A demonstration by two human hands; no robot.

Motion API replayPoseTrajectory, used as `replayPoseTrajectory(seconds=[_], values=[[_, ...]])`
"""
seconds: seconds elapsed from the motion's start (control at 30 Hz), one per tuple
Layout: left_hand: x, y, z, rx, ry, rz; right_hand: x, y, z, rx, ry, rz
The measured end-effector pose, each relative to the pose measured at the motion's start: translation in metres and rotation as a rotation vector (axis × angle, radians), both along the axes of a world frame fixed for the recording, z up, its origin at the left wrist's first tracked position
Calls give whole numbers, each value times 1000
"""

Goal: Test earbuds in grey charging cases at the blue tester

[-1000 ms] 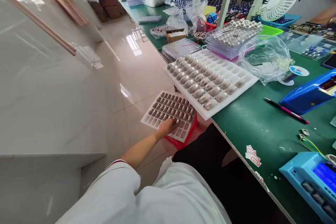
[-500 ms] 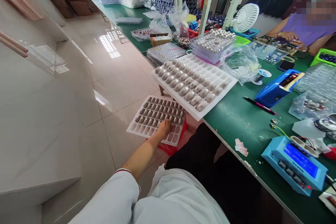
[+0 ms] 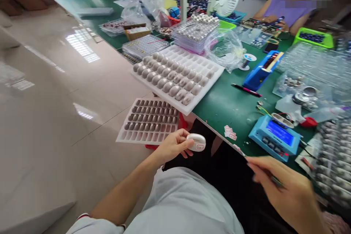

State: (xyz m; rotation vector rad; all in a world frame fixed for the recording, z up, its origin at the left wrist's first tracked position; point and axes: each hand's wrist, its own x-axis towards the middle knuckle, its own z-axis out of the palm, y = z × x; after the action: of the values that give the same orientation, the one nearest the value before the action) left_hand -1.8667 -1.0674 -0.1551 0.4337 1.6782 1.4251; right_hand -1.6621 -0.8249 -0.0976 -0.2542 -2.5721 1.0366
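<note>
My left hand (image 3: 175, 144) is closed on a white oval plastic case (image 3: 197, 142) that carries a small red-framed sticker, held above my lap. By the table's front edge my right hand (image 3: 282, 186) is pinched around a slim tool, probably tweezers (image 3: 244, 154), mostly hidden by the fingers and blurred. Its tip is close to small red-and-white stickers (image 3: 236, 147) on the edge. More stickers (image 3: 230, 132) lie just behind. Below and left of the table, a white tray (image 3: 120, 137) holds rows of grey oval cases (image 3: 148, 127), its front row of pockets bare.
A larger white tray (image 3: 189, 109) of oval cases overhangs the table corner. On the green table (image 3: 212, 108) are a pen (image 3: 246, 90), a blue tape dispenser (image 3: 260, 73) and a blue device with a lit screen (image 3: 275, 137). Across from me sits a person in purple (image 3: 287, 11).
My left hand has come up from the lower tray, now with a white oval case in it. My right hand has entered at the table edge. The view has turned right.
</note>
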Motion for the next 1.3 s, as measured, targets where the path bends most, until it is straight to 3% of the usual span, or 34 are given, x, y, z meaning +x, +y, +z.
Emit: replayPoseTrajectory(seconds=[0.07, 0.17, 0.3, 0.4, 0.6, 0.8, 1.0, 1.17, 1.3], values=[[9, 25, 11, 121, -102, -34, -21, -9, -6, -186, -72, -3], [13, 63, 21, 182, -102, -120, -46, -12, -11, -419, -157, -16], [11, 104, 26, 236, -70, -207, -51, 2, -10, -606, -162, -28], [9, 131, 28, 273, -27, -241, -45, 16, -9, -668, -109, -105], [4, 171, 27, 323, -56, -335, -40, 38, -6, -628, -51, -223], [-7, 185, 14, 391, -110, -321, -50, 50, 1, -493, -110, -263], [-12, 184, 3, 505, -215, -158, -82, 59, 19, -337, -171, -174], [-11, 185, 4, 556, -242, -62, -106, 69, 28, -467, -278, -100], [-11, 185, 4, 570, -238, -19, -110, 77, 28, -499, -295, -125]])
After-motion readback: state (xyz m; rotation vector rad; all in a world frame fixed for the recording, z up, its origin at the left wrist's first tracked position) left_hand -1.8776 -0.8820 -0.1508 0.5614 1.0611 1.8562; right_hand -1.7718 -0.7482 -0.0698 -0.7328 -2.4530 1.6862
